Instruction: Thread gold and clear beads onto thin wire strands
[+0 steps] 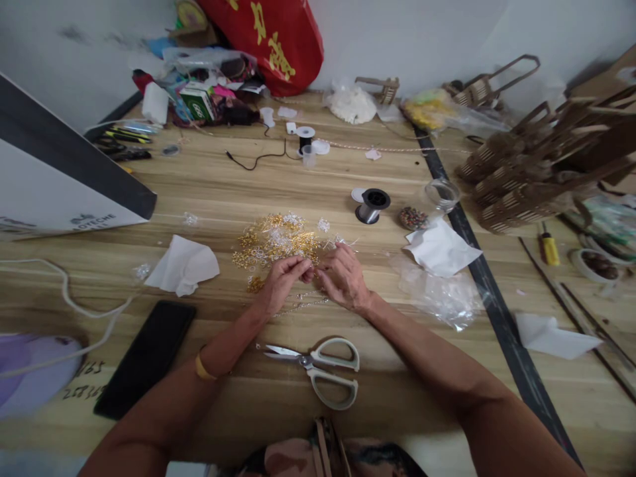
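My left hand (287, 281) is closed in a pinch just in front of a pile of gold and silver beads and findings (278, 240). What sits between its fingertips is too small to make out. Close beside it is my right hand (342, 277), its fingers curled together at the pile's right edge; anything in them is hidden. A thin silver-coloured chain (301, 306) lies on the table beneath and between the hands. Nearer to my body rest scissors (308, 363) with pale handles, blades pointing left and slightly apart.
A dark phone (145, 358) and a white paper (183, 265) lie left. Beyond the hands stands a wire spool (371, 207). At right are a tipped clear jar with beads (415, 217), plastic bags (442, 295) and brown wooden baskets (511, 165). A white box (74, 179) stands far left.
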{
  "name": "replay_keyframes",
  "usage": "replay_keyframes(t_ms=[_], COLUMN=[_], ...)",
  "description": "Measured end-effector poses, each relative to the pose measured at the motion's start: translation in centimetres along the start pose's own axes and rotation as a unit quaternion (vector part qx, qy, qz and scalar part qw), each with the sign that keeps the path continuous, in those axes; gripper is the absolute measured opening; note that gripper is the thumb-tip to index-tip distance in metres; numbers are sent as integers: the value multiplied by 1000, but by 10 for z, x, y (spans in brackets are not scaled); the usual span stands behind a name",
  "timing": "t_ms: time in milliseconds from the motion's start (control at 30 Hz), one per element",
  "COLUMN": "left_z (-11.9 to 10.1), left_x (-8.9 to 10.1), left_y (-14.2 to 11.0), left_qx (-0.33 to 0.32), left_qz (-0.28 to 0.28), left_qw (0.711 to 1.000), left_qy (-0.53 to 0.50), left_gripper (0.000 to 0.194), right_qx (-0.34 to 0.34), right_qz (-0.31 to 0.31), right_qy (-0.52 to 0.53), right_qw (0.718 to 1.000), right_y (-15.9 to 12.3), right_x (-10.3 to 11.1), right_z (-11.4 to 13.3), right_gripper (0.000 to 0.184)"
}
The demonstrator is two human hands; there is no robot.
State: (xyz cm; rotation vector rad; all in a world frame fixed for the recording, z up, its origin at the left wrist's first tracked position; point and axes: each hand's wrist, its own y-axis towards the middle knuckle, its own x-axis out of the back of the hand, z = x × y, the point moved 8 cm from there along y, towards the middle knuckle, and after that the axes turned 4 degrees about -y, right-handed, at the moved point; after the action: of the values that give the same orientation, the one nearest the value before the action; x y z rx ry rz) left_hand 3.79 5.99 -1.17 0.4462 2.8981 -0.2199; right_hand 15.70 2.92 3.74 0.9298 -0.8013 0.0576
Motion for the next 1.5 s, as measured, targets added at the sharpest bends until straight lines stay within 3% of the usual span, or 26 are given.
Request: replay_keyframes(t_ms=[400, 833, 1500], left_z=[3, -12, -11], left_x=[1, -6, -7], left_y=[0, -2, -2], left_qx=[-4, -11, -32], left_qz=[-1, 14, 28], left_qw=[1000, 998, 994], left_qy=[-11, 68, 100], left_gripper=[29, 33, 30], right_qx=[14, 5, 8], right_qz=[-2, 4, 8], right_qy=[-14, -3, 9], right_qw=[1000, 1000, 1000], right_y=[1, 0, 0], right_x=[1, -1, -1], right_z=[3, 1, 1], right_gripper=[9, 11, 11])
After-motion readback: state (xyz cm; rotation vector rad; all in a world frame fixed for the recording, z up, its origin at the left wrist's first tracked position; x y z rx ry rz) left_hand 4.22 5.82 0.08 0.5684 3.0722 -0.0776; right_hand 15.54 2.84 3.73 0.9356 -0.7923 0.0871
